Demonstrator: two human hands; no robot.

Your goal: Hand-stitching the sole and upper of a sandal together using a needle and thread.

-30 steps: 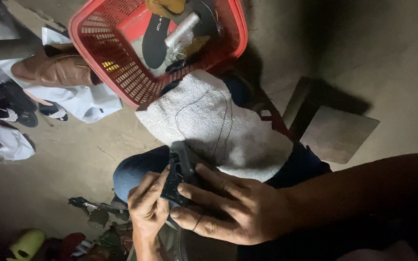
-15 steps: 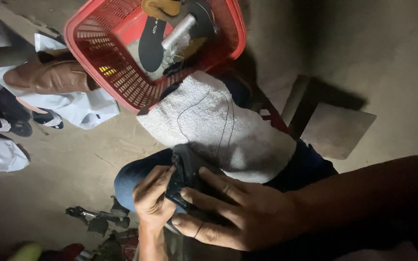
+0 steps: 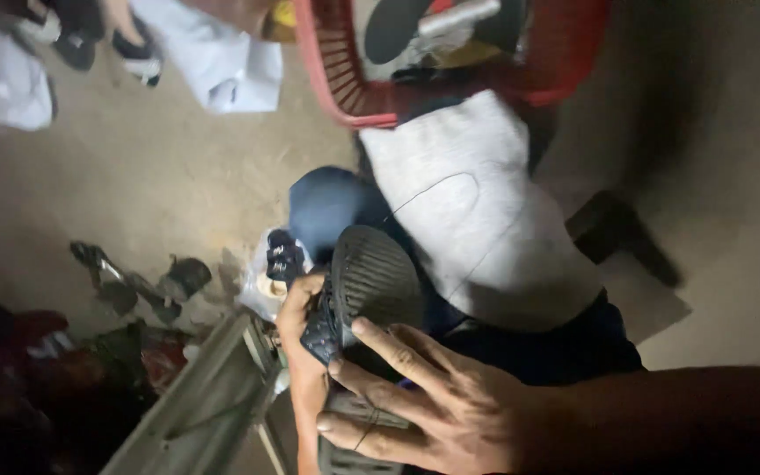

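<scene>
Head cam has you looking straight down at a dark shoe, turned sole-up so the ribbed tread faces the camera, held over your lap just in front of your knee. Your right hand is spread over the near end of it, fingers clamped across the sole and the heel part. Your left hand grips the side of the shoe from the left, fingers curled around the upper, so both hands are closed on the same shoe.

Right behind it, a grey cloth with a thin dark line drawn on it is draped over your leg. Past that sits a red plastic basket on the floor with a dark insole and some other bits in it, too blurry to tell apart. Off to the left on the concrete floor there's white cloth and some dark scraps.
</scene>
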